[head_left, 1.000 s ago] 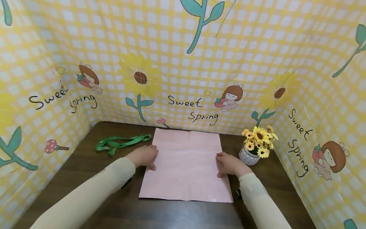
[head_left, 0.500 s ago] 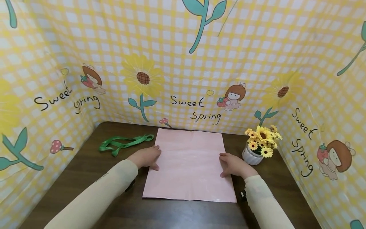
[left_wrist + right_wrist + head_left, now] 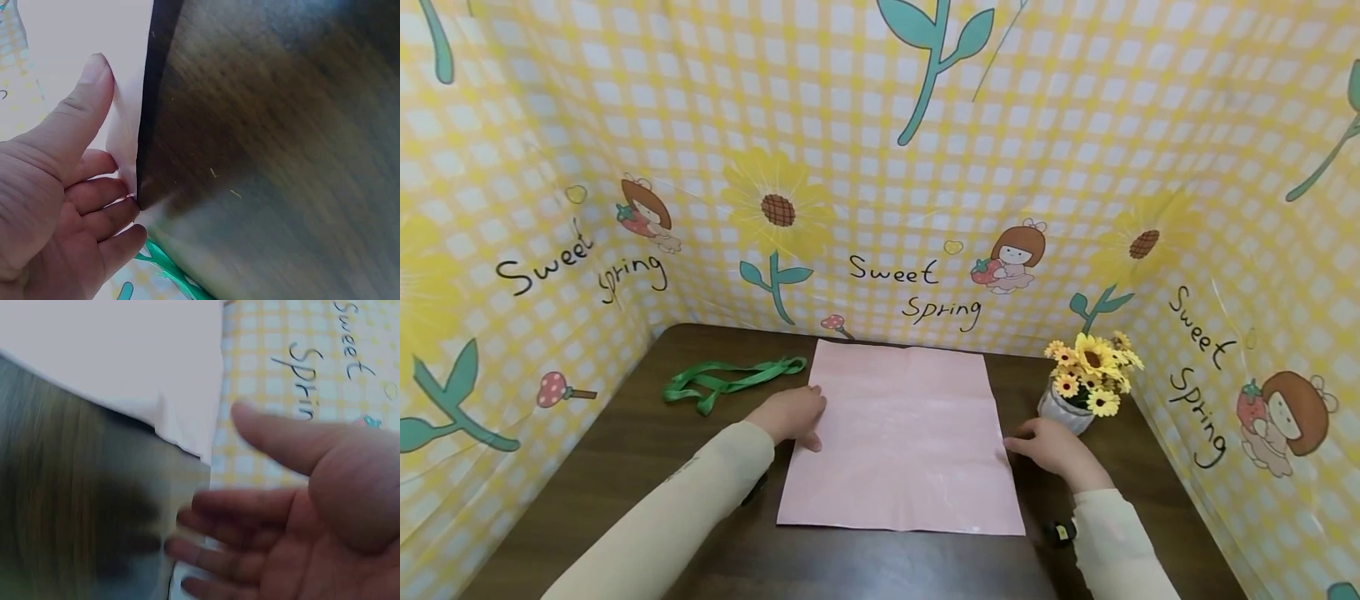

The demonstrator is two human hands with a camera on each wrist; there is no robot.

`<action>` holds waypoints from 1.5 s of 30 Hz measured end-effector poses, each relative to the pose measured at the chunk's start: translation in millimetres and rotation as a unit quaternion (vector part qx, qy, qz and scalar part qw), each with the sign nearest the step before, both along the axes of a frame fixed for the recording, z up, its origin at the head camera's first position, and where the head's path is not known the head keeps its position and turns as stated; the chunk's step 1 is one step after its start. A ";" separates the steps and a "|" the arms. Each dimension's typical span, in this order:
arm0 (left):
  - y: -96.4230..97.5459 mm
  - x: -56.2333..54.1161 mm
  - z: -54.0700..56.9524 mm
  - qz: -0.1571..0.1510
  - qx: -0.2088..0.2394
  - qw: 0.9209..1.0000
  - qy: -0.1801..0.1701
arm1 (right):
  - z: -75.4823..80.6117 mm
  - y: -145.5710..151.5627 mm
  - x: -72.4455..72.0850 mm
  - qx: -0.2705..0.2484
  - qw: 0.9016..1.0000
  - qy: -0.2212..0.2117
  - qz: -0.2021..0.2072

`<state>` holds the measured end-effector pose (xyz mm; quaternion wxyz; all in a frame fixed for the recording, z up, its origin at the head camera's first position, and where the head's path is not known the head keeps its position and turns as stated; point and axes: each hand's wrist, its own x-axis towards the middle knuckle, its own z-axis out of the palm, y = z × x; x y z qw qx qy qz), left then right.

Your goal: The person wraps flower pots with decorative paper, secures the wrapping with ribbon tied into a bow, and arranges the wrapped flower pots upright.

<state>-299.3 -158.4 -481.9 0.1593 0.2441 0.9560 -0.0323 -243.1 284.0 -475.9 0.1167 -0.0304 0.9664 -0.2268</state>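
Note:
A pink sheet of paper [image 3: 902, 450] with faint creases and a slight sheen lies flat on the dark wooden table [image 3: 850, 571]. At its left edge rests my left hand [image 3: 788, 414]; in the left wrist view the thumb of that left hand [image 3: 62, 187] stretches over the sheet [image 3: 94, 31], with loosely bent fingers at the edge. My right hand [image 3: 1060, 454] hovers just beyond the right edge. In the right wrist view the right hand [image 3: 281, 512] is spread and holds nothing, apart from the sheet [image 3: 125, 350].
A looped green ribbon [image 3: 752, 382] lies behind my left hand. Behind the right hand stands a white pot [image 3: 1062, 410] of yellow artificial flowers [image 3: 1093, 358]. Yellow-and-white checked cloth [image 3: 880, 192] walls in the back and both sides.
My right hand has lifted off the sheet's right edge and moved right and toward me. The left hand stays at the left edge. The view has shifted slightly.

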 end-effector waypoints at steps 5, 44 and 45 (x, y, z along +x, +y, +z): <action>-0.9 2.3 -0.4 0.001 0.003 1.000 -0.003 | 9.4 26.2 11.5 0.040 0.995 -0.036 -0.083; 1.5 -2.4 2.4 0.017 -0.005 1.000 -0.018 | -8.7 56.6 -24.6 -0.201 0.936 0.132 -0.257; 1.5 -2.7 2.6 0.016 -0.006 1.000 -0.019 | -7.9 56.9 -25.4 -0.196 0.937 0.130 -0.260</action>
